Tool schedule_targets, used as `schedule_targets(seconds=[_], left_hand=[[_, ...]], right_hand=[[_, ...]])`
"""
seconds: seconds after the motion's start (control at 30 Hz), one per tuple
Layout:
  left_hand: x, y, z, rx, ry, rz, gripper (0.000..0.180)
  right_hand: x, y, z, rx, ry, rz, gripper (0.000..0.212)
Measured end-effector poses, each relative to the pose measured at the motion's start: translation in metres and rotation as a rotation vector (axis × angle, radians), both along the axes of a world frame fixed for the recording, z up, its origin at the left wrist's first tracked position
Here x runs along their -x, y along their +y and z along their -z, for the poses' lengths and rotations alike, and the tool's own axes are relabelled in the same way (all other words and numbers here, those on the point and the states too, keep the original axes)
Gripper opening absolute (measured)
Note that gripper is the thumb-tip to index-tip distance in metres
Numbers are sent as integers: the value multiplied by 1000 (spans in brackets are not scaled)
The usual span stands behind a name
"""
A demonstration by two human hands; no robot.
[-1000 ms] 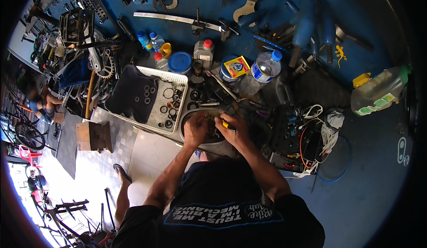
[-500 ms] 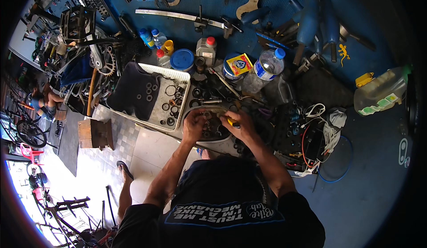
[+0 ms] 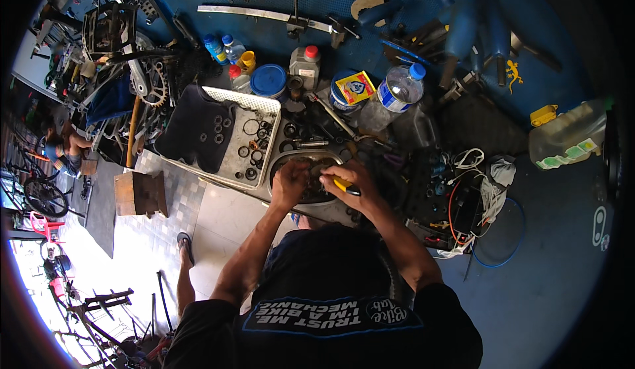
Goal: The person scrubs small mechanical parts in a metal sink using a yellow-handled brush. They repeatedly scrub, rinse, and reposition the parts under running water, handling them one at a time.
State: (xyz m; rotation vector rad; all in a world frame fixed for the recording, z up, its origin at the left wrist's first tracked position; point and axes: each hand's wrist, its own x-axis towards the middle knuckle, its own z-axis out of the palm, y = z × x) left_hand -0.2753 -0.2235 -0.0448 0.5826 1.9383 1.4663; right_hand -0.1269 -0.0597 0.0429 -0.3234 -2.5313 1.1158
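Observation:
Over an oval metal tray (image 3: 324, 203) on the bench, my two hands work close together. A tool with a yellow and black handle (image 3: 346, 185) lies in the closed fingers of my right hand (image 3: 357, 178); its tip points toward my left hand and is too dark to tell its kind. My left hand (image 3: 290, 185) is closed, fingers pinched at the tray's left side; what it holds is hidden by the fingers. Small dark parts lie in the tray, mostly covered by my hands.
Left of the tray stands a white basket (image 3: 272, 107) with black cloth (image 3: 198, 127) and several metal rings. Behind are a blue-lidded tub (image 3: 268, 80), a grey bottle (image 3: 305, 66) and a clear plastic bottle (image 3: 401, 91). Cables (image 3: 489, 200) lie at right; tools hang on the blue wall.
My right hand has moved slightly left with the yellow-handled tool, which now shows more of its handle. My left hand stays nearly in place. The whole view has shifted slightly.

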Motion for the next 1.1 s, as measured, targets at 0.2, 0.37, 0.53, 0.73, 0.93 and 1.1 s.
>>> schedule_targets(seconds=[0.2, 0.37, 0.53, 0.73, 0.93, 1.1], left_hand=[[-1, -2, 2, 9, 35, 17, 24], [-3, -1, 4, 50, 62, 7, 23], [-3, -1, 2, 38, 90, 18, 22], [-3, -3, 0, 13, 75, 31, 25], [-6, -4, -8, -170, -248, -53, 34], [0, -4, -9, -220, -466, -53, 43]], right_hand=[[0, 0, 6, -97, -2, -32, 23], [3, 0, 6, -223, -8, -47, 21], [0, -7, 10, -209, 39, -45, 23], [0, -13, 2, -216, 71, -25, 21], [0, 8, 28, 29, -53, 90, 23], [4, 10, 69, 234, -6, 142, 32]])
